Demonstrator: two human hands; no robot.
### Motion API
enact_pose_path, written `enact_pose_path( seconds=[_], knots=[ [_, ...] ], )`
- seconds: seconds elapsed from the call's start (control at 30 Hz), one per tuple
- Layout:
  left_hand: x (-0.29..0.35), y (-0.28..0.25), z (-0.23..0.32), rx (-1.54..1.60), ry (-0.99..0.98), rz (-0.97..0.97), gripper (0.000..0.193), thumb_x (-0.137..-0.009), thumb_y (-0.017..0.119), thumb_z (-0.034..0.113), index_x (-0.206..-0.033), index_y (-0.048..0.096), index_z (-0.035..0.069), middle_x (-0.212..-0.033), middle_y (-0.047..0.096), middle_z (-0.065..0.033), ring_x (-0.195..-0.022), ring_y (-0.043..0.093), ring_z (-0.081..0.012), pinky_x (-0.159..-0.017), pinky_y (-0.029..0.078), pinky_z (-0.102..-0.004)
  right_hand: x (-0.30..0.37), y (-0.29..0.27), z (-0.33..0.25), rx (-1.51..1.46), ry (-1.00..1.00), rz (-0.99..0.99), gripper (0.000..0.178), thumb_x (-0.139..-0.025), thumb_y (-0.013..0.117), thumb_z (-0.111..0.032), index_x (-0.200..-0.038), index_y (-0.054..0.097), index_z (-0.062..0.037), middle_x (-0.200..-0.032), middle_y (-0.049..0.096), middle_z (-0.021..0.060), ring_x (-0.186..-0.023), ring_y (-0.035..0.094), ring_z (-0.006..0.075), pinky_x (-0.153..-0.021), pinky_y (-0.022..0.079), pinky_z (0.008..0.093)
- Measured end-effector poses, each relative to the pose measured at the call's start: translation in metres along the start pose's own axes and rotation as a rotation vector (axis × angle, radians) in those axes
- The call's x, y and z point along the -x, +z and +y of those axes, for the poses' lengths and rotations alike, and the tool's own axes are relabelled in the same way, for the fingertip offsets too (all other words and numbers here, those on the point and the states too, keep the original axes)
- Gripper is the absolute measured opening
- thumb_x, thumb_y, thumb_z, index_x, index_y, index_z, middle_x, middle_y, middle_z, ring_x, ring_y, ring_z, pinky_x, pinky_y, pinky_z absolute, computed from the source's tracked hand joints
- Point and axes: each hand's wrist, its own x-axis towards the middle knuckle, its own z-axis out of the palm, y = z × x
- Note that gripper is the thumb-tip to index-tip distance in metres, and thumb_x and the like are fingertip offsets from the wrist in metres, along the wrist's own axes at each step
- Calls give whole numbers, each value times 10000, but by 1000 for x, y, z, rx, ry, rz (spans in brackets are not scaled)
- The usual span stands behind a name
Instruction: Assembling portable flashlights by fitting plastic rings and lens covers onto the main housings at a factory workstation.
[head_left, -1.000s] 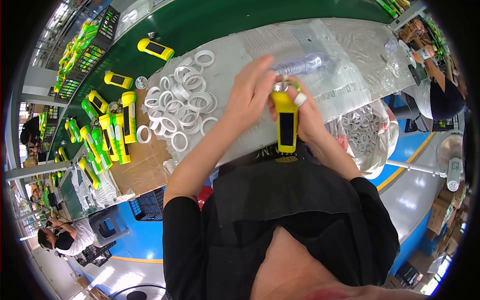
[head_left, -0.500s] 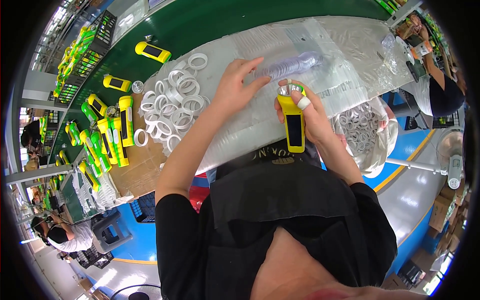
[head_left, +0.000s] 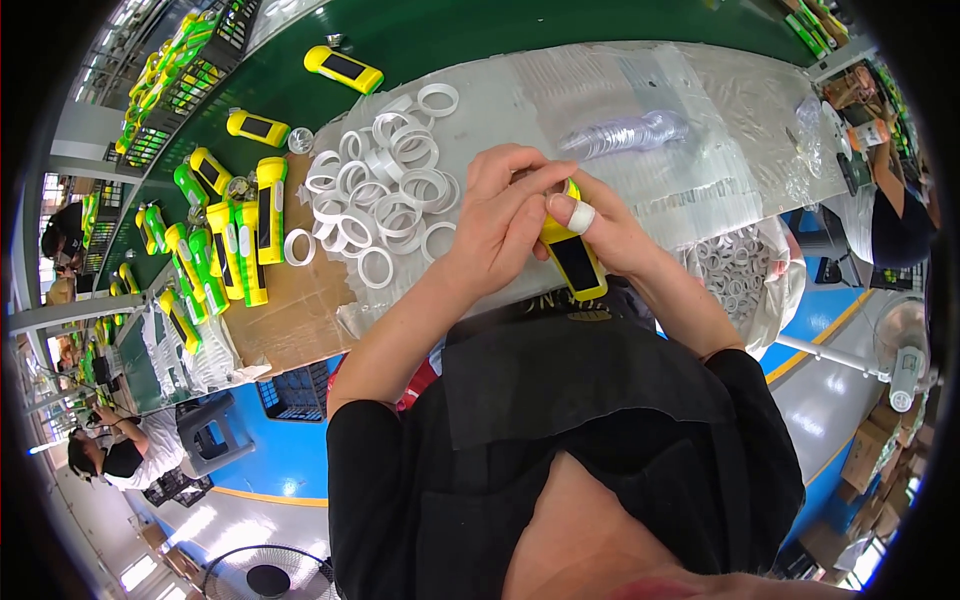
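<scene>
Gripping a yellow torch (head_left: 578, 268) near its head, the right hand (head_left: 607, 232) holds it at the plastic-covered bench's (head_left: 515, 108) near edge. The left hand (head_left: 500, 212) meets the right, covering the head; its grip is hidden. White rings (head_left: 376, 266) lie heaped leftward, clear discs (head_left: 635, 133) beyond.

The torch (head_left: 574, 262) at the centre is bright yellow with a black panel; the wrap (head_left: 582, 217) on the right fingers (head_left: 560, 207) is white. Left of centre, the rings (head_left: 375, 268) are plain white. The discs (head_left: 640, 132), upper right of centre, are clear with a pale lilac tint, finely striped by their edges. The counter (head_left: 480, 30) is dark green along the top, its sheet (head_left: 520, 110) milky grey, its cardboard (head_left: 290, 335) brown. At left, the torches (head_left: 270, 215) mix yellow and lime green. The apron (head_left: 580, 380) is black, the floor (head_left: 265, 435) blue and grey with yellow lines.
</scene>
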Motion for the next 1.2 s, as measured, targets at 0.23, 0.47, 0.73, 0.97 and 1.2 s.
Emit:
enact_pose_path(
  seconds=[0.23,0.47,0.73,0.97,1.2],
  knots=[
    [-21,-13,-14,61,-85,50,298,-941,492,171,-1174,631,46,-1188,563,-140,-1100,502,-323,-954,388,-408,-26,-5,3,-58,-160,-19,317,-989,509,-233,-1257,458,-72,-917,583,86,-755,599,176,-692,485,301],
    [-65,-67,-113,-1056,-275,-297,502,-857,685,339,-1307,576,144,-1169,599,-82,-1113,514,-271,-926,409,-414,-64,-9,1,110,-371,109,293,-957,542,-160,-1225,479,-60,-849,600,82,-710,570,141,-674,468,294],
    [-80,-75,-57,191,-387,92,337,-870,718,130,-1186,605,107,-1064,587,-84,-969,629,-158,-747,556,-300,-68,-14,-2,82,-389,109,278,-948,540,-142,-1207,488,-58,-834,600,76,-706,569,137,-662,465,288],
    [-66,-59,-12,123,-150,154,201,-806,784,116,-894,617,47,-1091,595,-97,-949,624,-158,-791,525,-293,-73,-8,1,95,-335,96,358,-923,626,-167,-1230,481,-52,-941,607,64,-770,596,116,-684,512,281],
    [-104,-39,-6,-61,-128,-33,222,-817,779,220,-876,642,56,-1057,600,-69,-957,573,-162,-789,508,-283,-77,-18,14,355,-404,-60,484,-924,653,-310,-1240,440,-13,-997,595,77,-852,622,160,-756,517,311]
  ],
)
